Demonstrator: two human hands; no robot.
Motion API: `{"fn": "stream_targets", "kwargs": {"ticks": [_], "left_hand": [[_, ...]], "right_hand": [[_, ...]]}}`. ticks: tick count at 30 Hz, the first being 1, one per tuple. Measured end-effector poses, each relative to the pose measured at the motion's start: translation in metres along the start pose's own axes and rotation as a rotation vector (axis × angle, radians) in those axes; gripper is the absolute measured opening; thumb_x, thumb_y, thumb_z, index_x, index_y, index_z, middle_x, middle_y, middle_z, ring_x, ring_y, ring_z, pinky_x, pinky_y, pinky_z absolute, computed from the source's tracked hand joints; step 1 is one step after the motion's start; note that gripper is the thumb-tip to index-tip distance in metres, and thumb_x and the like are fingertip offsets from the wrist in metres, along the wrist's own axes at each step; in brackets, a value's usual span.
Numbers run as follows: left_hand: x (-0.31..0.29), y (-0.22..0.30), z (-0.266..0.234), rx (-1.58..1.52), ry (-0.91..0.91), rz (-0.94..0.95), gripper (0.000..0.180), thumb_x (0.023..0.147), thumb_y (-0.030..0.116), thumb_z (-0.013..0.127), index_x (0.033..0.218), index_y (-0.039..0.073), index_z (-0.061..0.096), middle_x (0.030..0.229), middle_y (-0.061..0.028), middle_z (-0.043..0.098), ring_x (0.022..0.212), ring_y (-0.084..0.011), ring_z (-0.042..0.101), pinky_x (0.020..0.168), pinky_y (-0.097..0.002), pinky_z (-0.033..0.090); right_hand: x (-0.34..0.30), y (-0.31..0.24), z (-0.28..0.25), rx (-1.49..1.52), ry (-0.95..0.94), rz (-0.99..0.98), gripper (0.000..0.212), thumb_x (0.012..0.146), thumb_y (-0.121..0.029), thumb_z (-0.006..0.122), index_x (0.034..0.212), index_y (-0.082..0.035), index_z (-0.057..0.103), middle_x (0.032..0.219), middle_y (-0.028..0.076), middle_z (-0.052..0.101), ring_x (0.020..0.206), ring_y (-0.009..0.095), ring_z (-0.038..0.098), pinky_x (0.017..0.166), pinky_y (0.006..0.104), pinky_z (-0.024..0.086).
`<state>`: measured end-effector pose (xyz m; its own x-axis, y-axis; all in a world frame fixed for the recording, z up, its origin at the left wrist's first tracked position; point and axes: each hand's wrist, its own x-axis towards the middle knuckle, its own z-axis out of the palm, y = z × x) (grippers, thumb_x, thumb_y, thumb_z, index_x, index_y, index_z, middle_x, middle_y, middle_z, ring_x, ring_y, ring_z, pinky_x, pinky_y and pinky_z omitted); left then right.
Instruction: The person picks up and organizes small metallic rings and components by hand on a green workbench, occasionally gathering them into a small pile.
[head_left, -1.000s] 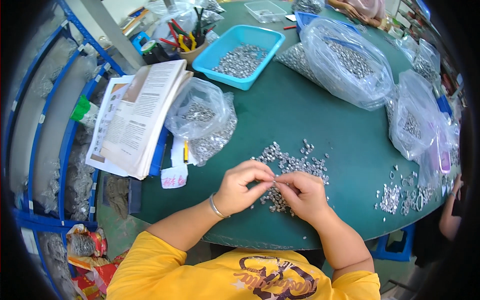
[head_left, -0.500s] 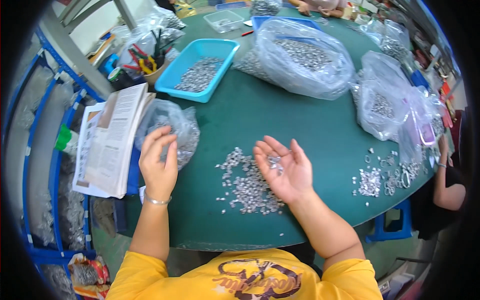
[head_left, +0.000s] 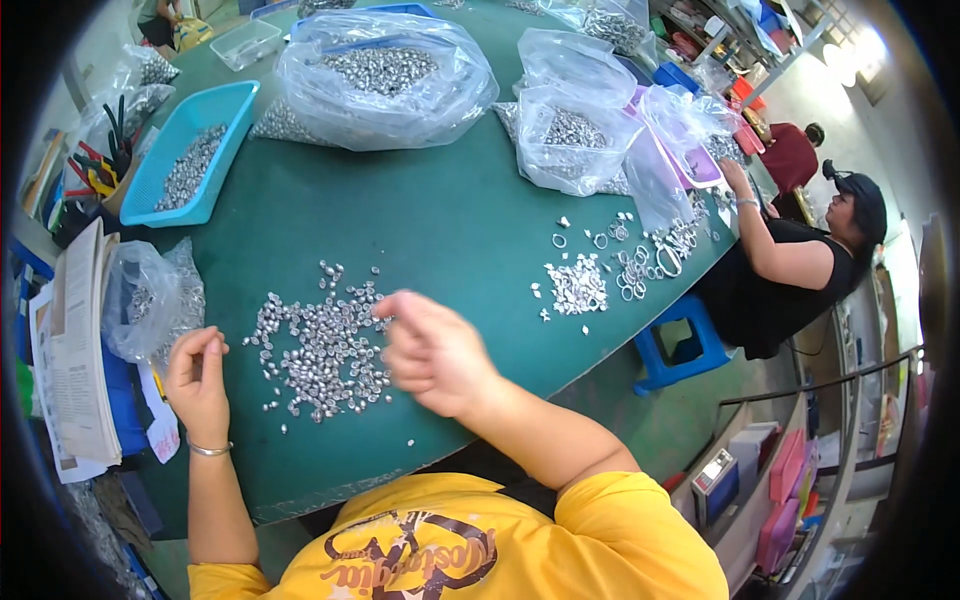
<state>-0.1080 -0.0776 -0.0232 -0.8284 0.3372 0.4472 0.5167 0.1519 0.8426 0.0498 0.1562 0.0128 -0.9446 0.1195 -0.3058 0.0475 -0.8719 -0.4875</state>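
Observation:
A loose pile of small silver metal pieces [head_left: 325,345] lies on the green table in front of me. At the pile's right edge is my right hand [head_left: 435,355], turned palm down, with its fingers curled and the index finger poking out. Whatever it holds is hidden and slightly smeared. To the left of the pile, my left hand [head_left: 198,388] is raised with bent fingers, thumb and fingertips close together. Anything between them is too small to make out. Just beyond it sits a clear plastic bag [head_left: 145,300] of similar pieces.
Farther back are a turquoise basket [head_left: 225,165] and a large clear bag [head_left: 385,125] of metal parts. On the right lie a white-silver heap [head_left: 577,285], rings [head_left: 633,270] and another bag [head_left: 575,160]. A person in black [head_left: 790,250] works beside a blue stool [head_left: 680,345]. Newspapers [head_left: 75,350] stand left.
The view has swung right. My right hand, palm up with several metal pieces before, has turned over and curled beside the pile. My left hand's fingers have drawn closer together.

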Motion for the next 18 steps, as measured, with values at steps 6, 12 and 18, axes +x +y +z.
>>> {"fn": "stream_targets", "kwargs": {"ticks": [6,12,18], "left_hand": [[0.0,-0.001,-0.002,-0.04,-0.006,-0.053,0.011,0.086,0.001,0.056,0.096,-0.002,0.06,0.09,-0.0067,0.059,0.071,-0.0096,0.054,0.066,-0.0205,0.045],[0.0,-0.003,0.0,-0.087,-0.027,-0.101,0.013,0.086,0.002,0.057,0.098,-0.002,0.061,0.088,-0.0059,0.06,0.07,-0.0085,0.054,0.064,-0.0197,0.045],[-0.001,-0.005,-0.001,-0.088,0.005,-0.17,0.013,0.086,0.002,0.057,0.098,-0.001,0.062,0.087,-0.0052,0.062,0.069,-0.0077,0.056,0.064,-0.0186,0.045]], "right_hand": [[-0.048,-0.077,-0.092,0.081,0.444,-0.867,0.021,0.095,-0.027,0.041,0.1,-0.008,0.049,0.053,-0.004,0.027,0.044,0.009,0.025,0.039,0.0245,0.021],[-0.059,-0.102,-0.129,-0.195,0.622,-1.197,0.033,0.095,-0.008,0.037,0.127,-0.004,0.033,0.09,0.009,0.057,0.083,0.019,0.055,0.083,0.0349,0.044],[-0.051,-0.098,-0.133,-0.501,0.463,-1.172,0.051,0.078,0.009,0.04,0.128,0.0,0.032,0.122,0.022,0.05,0.119,0.029,0.044,0.105,0.0373,0.028]]}}
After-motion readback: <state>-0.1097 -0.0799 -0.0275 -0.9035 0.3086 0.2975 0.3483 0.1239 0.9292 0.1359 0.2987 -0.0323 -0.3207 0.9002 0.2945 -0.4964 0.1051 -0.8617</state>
